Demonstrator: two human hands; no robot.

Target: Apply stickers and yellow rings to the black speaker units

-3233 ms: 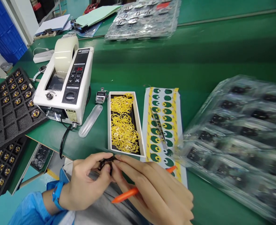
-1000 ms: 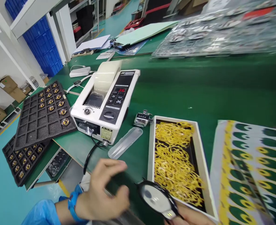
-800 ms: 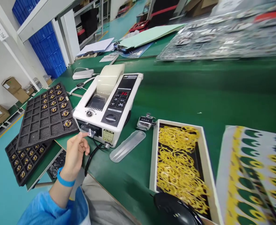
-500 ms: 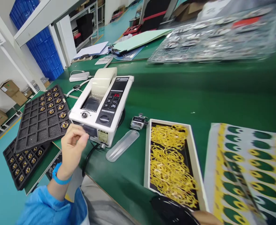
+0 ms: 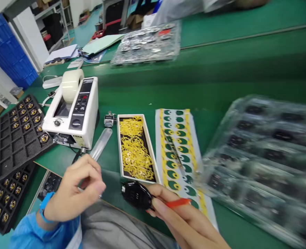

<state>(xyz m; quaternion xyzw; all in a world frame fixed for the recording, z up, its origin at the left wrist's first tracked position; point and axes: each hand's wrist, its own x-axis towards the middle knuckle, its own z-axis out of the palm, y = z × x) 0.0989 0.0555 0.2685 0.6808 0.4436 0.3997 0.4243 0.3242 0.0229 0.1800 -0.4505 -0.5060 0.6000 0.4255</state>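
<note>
My right hand (image 5: pixel 179 216) grips a glossy black rounded part (image 5: pixel 136 195) between thumb and fingers. A red strip (image 5: pixel 178 203) sticks out beside those fingers. My left hand (image 5: pixel 77 188), with a blue wristband (image 5: pixel 46 206), is curled with thumb and fingers together, left of the black part and apart from it. What it pinches, if anything, is too small to name. Beyond the hands lies a white box (image 5: pixel 119 152) of yellow rings (image 5: pixel 136 154). Right of it is a sheet of green and yellow stickers (image 5: pixel 170 145) with tweezers (image 5: pixel 176 152) on top.
A white tape dispenser (image 5: pixel 88 117) stands at the left, near a counter (image 5: pixel 109 119) and a clear plastic strip (image 5: pixel 102 143). Black foam trays (image 5: pixel 10 145) are at far left. Clear trays of parts lie at the right (image 5: pixel 262 166) and at the back (image 5: pixel 147 43).
The view has swung right, bringing the right-hand clear tray into sight. My left hand has moved away from the dispenser toward the black part, which my right hand has raised into fuller view.
</note>
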